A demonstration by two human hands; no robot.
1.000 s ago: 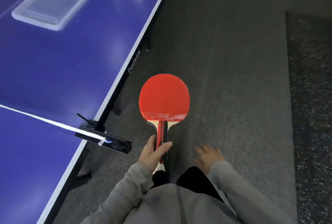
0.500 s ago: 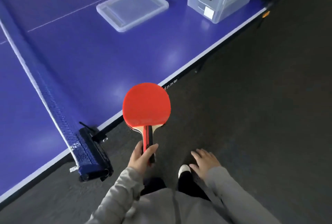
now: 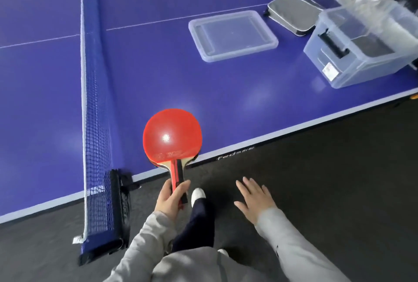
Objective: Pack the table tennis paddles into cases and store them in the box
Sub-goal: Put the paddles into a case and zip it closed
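Glossy red rubber paddle (image 3: 172,134) with wooden neck, translucent plastic box (image 3: 362,48), matt dark carpet (image 3: 328,180).

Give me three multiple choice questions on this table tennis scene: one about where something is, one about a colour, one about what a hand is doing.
1. Where is the clear lid?
A: on the floor
B: on the table, between the net and the box
C: under the table

2. What colour is the paddle face that shows?
A: red
B: black
C: green

3. What is the right hand doing?
A: gripping the paddle
B: making a fist
C: open, holding nothing

Answers:
1 B, it lies flat on the blue top.
2 A, red rubber faces the camera.
3 C, it is spread and empty, while the left hand grips the handle.
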